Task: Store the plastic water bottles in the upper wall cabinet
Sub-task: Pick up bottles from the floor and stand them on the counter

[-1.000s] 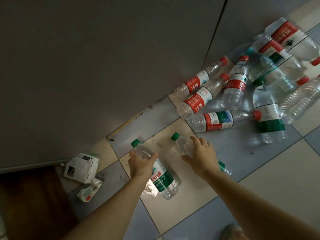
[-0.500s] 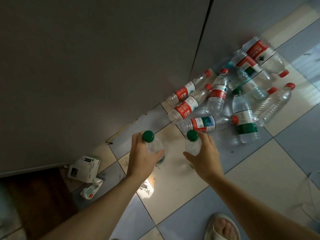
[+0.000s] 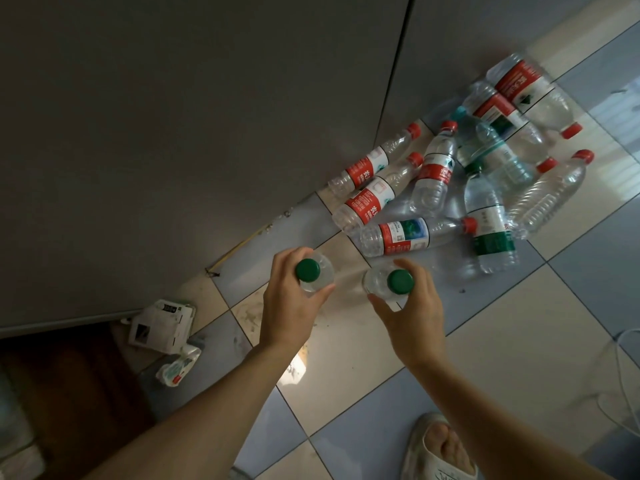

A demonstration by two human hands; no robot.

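My left hand (image 3: 289, 306) grips a clear plastic bottle with a green cap (image 3: 307, 270), held upright so I look down on the cap. My right hand (image 3: 414, 317) grips a second green-capped bottle (image 3: 400, 280) the same way, just to the right. Both bottles are lifted off the tiled floor. A pile of several empty bottles (image 3: 433, 188), mostly red-capped with red labels, lies on the floor at the upper right against the grey cabinet doors (image 3: 207, 116). The upper wall cabinet is out of view.
A crumpled white carton (image 3: 161, 325) and a squashed wrapper (image 3: 178, 368) lie on the floor at the lower left by the cabinet's edge. My foot in a white slipper (image 3: 440, 445) stands at the bottom right. A thin white cable (image 3: 623, 375) runs along the right edge.
Both hands picked the two green-capped bottles up from the floor and turned them upright. The view has risen away from the floor.
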